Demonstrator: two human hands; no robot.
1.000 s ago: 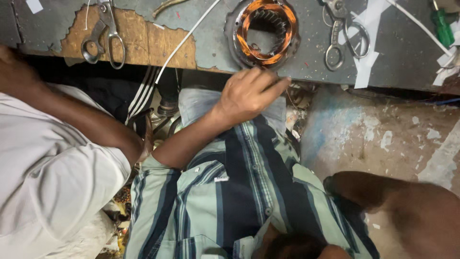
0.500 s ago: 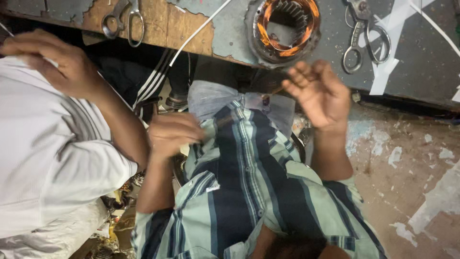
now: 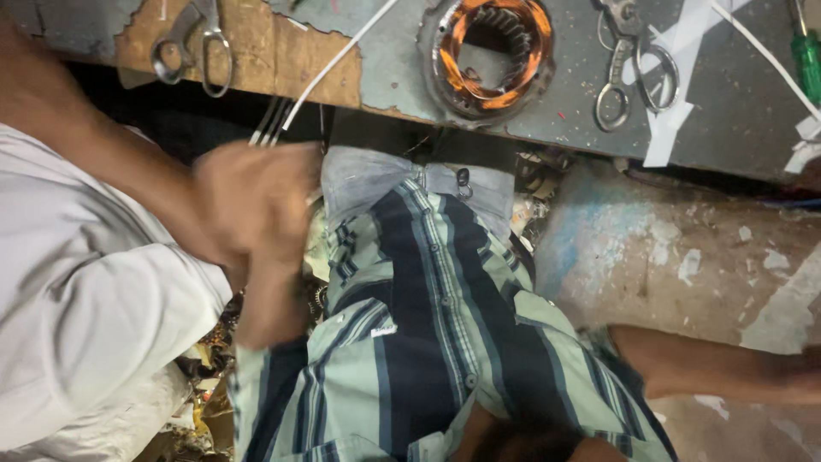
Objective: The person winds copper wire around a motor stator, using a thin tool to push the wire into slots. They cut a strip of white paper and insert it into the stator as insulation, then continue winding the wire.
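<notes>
The blurred left hand (image 3: 256,201) sits by 3 white cords (image 3: 275,124); its grip cannot be told. Beyond it lie 2 scissors (image 3: 190,47) (image 3: 629,64) and 1 copper-wound stator (image 3: 492,53). The right hand is out of view.

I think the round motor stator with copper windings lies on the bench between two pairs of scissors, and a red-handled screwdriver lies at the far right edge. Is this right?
Not quite: the screwdriver has a green handle, not red, as the head view shows. The rest holds: the stator with copper windings lies on the bench between the left scissors and the right scissors.
</notes>
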